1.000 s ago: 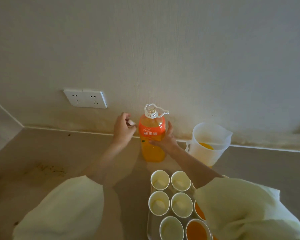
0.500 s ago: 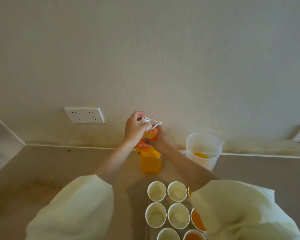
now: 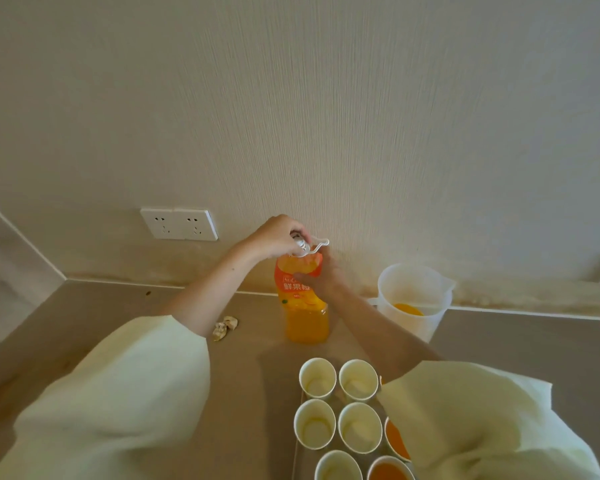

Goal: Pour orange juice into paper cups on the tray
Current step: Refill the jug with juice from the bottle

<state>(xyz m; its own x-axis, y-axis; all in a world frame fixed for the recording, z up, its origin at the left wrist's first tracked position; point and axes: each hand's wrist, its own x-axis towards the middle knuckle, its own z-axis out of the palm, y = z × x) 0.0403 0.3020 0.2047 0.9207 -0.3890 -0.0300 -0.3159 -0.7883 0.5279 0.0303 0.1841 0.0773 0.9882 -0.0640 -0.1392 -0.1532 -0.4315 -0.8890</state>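
Observation:
An orange juice bottle with an orange label stands upright on the counter by the wall. My left hand grips its white cap from above. My right hand holds the bottle's upper body from the right. Several paper cups stand on a tray at the bottom centre; most look empty, and two on the right hold orange juice. My right sleeve hides part of the tray.
A translucent plastic jug with a little juice stands right of the bottle. A crumpled scrap lies on the counter left of the bottle. A double wall socket sits above the counter.
My left hand moved from beside the bottle onto its cap and stays there. The right hand slid up to the bottle's shoulder. The camera tilted up a little.

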